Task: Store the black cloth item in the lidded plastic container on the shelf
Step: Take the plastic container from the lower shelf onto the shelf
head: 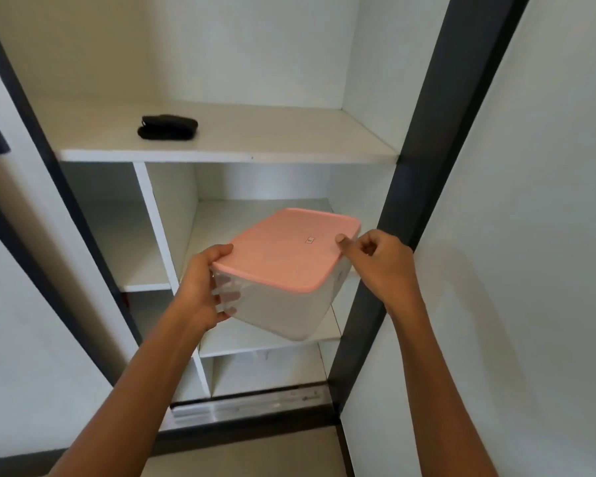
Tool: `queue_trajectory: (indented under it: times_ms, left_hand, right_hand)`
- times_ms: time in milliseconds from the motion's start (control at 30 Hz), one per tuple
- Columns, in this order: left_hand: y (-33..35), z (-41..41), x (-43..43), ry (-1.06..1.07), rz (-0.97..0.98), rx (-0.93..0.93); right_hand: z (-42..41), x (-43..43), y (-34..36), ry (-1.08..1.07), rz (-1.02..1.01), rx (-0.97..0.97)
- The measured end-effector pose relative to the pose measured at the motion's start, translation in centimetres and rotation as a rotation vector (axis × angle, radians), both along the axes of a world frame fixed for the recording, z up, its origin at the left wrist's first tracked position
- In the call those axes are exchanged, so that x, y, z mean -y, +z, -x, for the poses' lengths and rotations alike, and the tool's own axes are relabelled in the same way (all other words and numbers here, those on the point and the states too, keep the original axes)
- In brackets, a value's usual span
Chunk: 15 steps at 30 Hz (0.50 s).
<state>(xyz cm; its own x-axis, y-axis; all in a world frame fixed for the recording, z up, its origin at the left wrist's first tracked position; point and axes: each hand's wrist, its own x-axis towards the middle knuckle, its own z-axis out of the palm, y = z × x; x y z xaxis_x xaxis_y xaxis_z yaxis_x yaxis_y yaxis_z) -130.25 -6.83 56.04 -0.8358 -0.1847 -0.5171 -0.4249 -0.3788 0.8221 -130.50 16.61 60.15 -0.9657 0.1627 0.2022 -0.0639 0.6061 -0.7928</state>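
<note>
Black cloth item (167,127) — folded, on the upper shelf (289,146), far left. Container (283,304) — translucent, pink lid (289,253) on, held tilted before the lower shelves. Left hand (200,290) grips its left side, fingers curled underneath; right hand (382,263) pinches the lid's right edge.

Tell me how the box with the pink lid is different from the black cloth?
The box is pale see-through plastic with a pink lid; the cloth is black.
The box is held tilted in the air by the left hand and right hand; the cloth lies on the upper shelf, untouched.
The box looks much bigger than the cloth.
Both are at the white cupboard.
</note>
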Motion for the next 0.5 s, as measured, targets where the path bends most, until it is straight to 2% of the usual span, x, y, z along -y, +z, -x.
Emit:
queue_trajectory:
  times_ms: [233, 367, 500]
  left_hand:
    - [8.8, 3.9, 2.3, -0.018, 0.038, -0.188]
    - [13.5, 7.4, 3.7, -0.05, 0.058, -0.23]
    - [16.9, 12.1, 5.0, -0.089, 0.087, -0.234]
  right_hand:
    - [6.7, 0.9, 5.8, -0.058, 0.102, -0.257]
    - [10.0, 2.1, 9.5, 0.074, 0.275, -0.237]
    - [13.8, 3.4, 12.2, 0.036, 0.234, -0.279]
